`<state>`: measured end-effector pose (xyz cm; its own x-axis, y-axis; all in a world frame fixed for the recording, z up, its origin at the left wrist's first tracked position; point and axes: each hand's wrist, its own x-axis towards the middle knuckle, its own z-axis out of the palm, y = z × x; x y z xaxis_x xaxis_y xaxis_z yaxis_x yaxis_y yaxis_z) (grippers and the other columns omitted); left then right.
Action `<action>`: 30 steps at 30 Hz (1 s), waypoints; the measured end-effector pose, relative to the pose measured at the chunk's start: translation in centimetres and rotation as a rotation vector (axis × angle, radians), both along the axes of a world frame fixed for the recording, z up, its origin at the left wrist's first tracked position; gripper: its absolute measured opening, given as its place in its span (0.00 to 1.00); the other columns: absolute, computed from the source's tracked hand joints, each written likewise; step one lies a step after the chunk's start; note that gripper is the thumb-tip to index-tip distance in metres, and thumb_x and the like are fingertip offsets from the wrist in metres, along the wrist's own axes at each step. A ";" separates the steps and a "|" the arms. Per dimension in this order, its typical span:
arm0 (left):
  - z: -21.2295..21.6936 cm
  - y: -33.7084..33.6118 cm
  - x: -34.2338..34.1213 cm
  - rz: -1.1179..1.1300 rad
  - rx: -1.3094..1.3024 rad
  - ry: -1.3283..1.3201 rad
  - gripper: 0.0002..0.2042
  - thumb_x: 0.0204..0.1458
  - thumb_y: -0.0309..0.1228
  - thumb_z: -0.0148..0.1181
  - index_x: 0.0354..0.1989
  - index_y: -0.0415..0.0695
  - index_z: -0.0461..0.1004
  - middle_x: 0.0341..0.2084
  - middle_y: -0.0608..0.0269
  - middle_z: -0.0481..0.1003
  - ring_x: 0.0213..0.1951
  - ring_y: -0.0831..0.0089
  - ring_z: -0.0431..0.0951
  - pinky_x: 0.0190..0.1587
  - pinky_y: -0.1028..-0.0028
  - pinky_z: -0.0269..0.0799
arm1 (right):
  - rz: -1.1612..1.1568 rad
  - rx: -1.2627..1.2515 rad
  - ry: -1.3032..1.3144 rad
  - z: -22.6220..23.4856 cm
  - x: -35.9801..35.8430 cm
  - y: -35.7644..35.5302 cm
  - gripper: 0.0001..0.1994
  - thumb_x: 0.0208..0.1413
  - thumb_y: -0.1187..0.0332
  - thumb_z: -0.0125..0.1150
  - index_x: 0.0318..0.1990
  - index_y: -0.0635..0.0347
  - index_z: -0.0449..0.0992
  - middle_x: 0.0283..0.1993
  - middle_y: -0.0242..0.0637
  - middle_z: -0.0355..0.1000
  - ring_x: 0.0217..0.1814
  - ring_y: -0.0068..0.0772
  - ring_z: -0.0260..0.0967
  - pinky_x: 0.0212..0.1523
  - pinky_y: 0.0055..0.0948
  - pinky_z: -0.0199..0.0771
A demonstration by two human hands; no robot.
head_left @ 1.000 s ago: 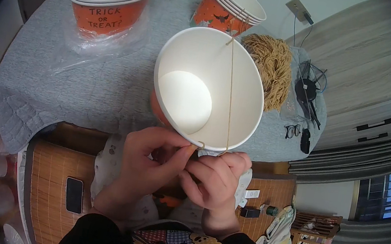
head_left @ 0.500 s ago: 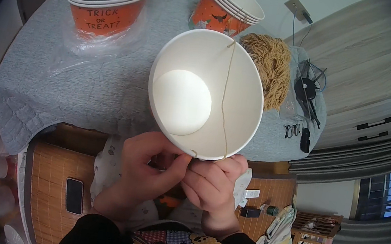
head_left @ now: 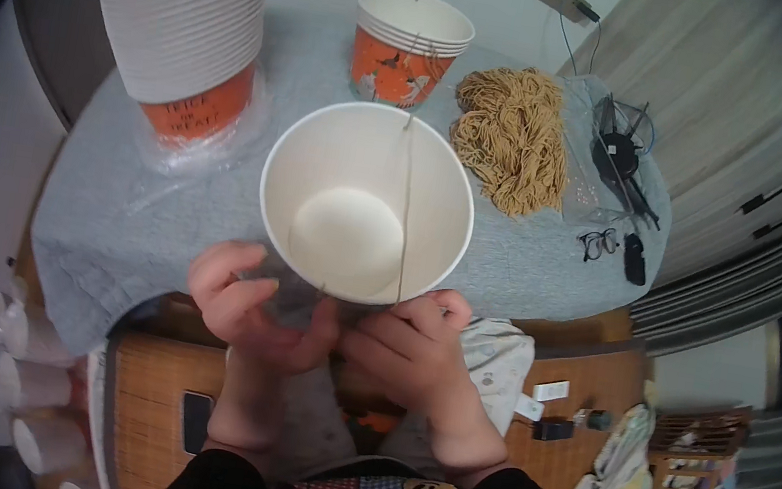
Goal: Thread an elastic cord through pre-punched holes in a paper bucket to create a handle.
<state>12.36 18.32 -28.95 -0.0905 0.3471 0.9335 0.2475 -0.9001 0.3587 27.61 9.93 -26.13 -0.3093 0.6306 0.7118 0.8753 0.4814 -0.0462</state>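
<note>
A white-lined paper bucket (head_left: 318,158) is tilted with its mouth toward me at the table's near edge. A thin tan string (head_left: 407,201) runs from a hole at its far rim across the opening to the near rim. Just below that rim, my right hand (head_left: 411,349) is closed with curled fingers where the string goes over the edge; its grip is partly hidden. My left hand (head_left: 255,310) is at the rim's lower left, index and middle fingers raised and apart, thumb close to the right hand. A short string end shows at the near rim between the hands.
A tall stack of paper buckets (head_left: 183,11) stands in clear plastic at the left. Farther back is a shorter stack of orange buckets (head_left: 397,68). Tan yarn (head_left: 513,141), glasses (head_left: 599,243) and a black device (head_left: 617,155) lie at the right. A phone (head_left: 195,421) is below the table.
My left fingers have come off the near rim and spread apart. My right hand stays at the rim. The view has shifted, showing more of the tall stack.
</note>
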 end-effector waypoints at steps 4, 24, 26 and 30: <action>4.6 0.1 -1.8 -0.153 -0.044 0.587 0.17 0.37 0.34 0.72 0.36 0.45 0.76 0.43 0.56 0.75 0.47 0.54 0.73 0.50 0.58 0.68 | 0.062 0.044 0.031 0.4 0.8 -0.3 0.07 0.41 0.65 0.66 0.29 0.38 0.77 0.31 0.14 0.67 0.41 0.19 0.65 0.45 0.32 0.52; 13.2 -3.4 -4.6 -0.210 -0.110 0.936 0.12 0.47 0.38 0.68 0.26 0.41 0.77 0.24 0.63 0.77 0.30 0.64 0.75 0.34 0.69 0.71 | 0.534 -0.192 1.077 -6.0 9.3 1.7 0.03 0.50 0.71 0.64 0.28 0.57 0.77 0.30 0.33 0.73 0.34 0.34 0.70 0.38 0.30 0.67; 15.8 -3.2 -3.5 -0.079 -0.101 1.054 0.13 0.45 0.39 0.70 0.27 0.41 0.76 0.24 0.63 0.77 0.30 0.65 0.75 0.34 0.69 0.71 | 0.708 -0.264 1.339 -7.5 9.9 2.6 0.05 0.54 0.77 0.59 0.37 0.60 0.78 0.35 0.37 0.76 0.40 0.32 0.74 0.44 0.26 0.70; 20.5 -0.2 -3.0 -0.084 0.084 1.172 0.29 0.45 0.39 0.70 0.51 0.39 0.63 0.26 0.61 0.77 0.30 0.66 0.74 0.37 0.66 0.71 | 1.418 -0.323 1.655 -10.4 12.2 2.8 0.09 0.61 0.68 0.53 0.39 0.66 0.75 0.40 0.45 0.76 0.44 0.40 0.74 0.47 0.33 0.71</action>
